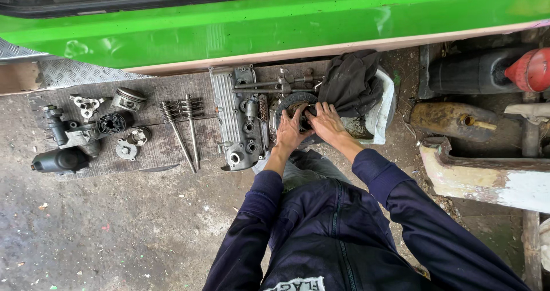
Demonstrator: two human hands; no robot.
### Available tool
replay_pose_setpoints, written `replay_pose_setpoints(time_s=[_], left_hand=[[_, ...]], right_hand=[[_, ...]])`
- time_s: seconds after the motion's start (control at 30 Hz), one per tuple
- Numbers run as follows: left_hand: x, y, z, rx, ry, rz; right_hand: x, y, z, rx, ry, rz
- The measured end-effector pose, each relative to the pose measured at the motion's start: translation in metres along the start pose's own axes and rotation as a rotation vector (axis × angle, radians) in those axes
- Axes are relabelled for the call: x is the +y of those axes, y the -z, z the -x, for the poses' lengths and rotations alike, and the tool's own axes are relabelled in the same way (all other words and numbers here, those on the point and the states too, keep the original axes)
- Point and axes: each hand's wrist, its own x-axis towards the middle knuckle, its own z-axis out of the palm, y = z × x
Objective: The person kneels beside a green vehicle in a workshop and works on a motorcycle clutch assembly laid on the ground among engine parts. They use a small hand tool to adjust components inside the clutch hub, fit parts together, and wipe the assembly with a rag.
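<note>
Round dark metal ring part, probably a clutch or bearing piece, lies on the wooden board on the ground, beside the grey cylinder head cover. It looks greasy and black, with a lighter centre. Left hand lies flat on its lower edge, fingers spread and pressing. Right hand presses its right side, fingers also open, closing on nothing. A dark cloth lies just behind, over a white container. Further left lie long bolts and a piston.
</note>
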Motion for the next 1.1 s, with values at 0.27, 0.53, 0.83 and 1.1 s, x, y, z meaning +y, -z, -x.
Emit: replay_pose_setpoints(time_s=[0.27, 0.53, 0.83, 1.1], left_hand=[[-0.001, -0.006, 0.000, -0.069, 0.035, 0.022], [0.015, -0.007, 0.002, -0.088, -0.082, -0.103], [0.031, -0.008, -0.008, -0.111, -0.161, -0.166], [0.037, -0.013, -0.015, -0.110, -0.174, -0.078]], right_hand=[[-0.006, -0.013, -0.001, -0.053, -0.044, 0.198], [0.009, -0.019, 0.020, 0.050, -0.088, 0.030], [0.022, -0.012, 0.031, 0.015, -0.203, -0.101], [0.030, -0.024, 0.026, 0.049, -0.157, -0.068]])
